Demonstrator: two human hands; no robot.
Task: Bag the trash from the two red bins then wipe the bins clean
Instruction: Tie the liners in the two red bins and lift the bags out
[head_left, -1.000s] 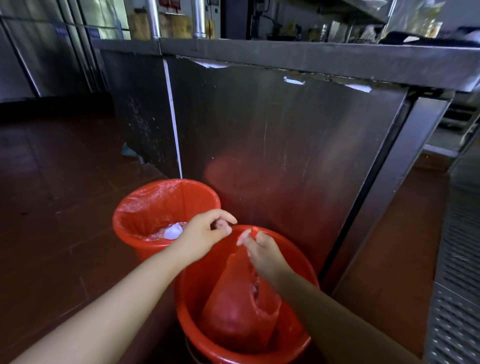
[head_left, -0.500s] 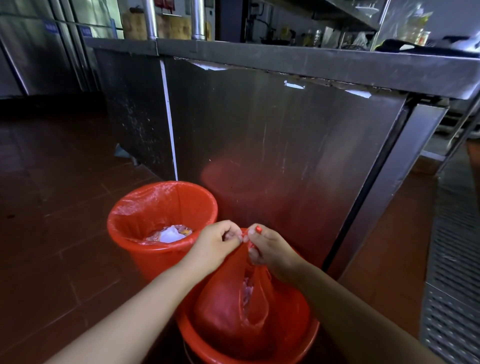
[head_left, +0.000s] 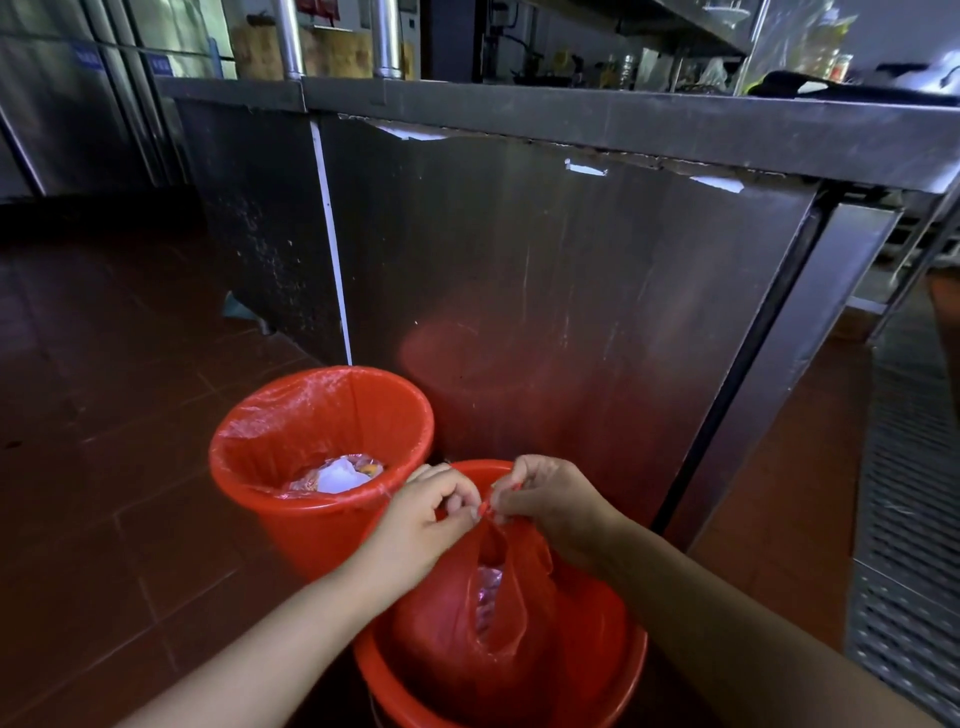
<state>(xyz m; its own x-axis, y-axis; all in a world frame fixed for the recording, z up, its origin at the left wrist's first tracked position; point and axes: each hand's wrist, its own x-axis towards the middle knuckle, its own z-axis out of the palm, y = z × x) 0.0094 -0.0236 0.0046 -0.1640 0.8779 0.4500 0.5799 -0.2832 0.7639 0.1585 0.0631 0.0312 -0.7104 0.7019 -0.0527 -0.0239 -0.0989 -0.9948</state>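
Two red bins stand on the floor against a steel counter. The far bin (head_left: 317, 525) is lined with a red bag and holds white and clear trash (head_left: 337, 475). Inside the near bin (head_left: 618, 670) a red trash bag (head_left: 462, 634) is gathered up, with a gap showing clear plastic inside. My left hand (head_left: 421, 525) and my right hand (head_left: 550, 504) pinch the bag's top ends together above the near bin, fingertips almost touching.
The steel counter panel (head_left: 545, 291) rises right behind the bins. Dark red floor tiles (head_left: 104, 395) spread to the left. A metal floor grate (head_left: 914, 519) runs along the right edge. Steel cabinets (head_left: 67, 114) stand at the far left.
My hands have come together at the bag's top, and the gathered bag now stands higher in the near bin. The far bin has not moved.
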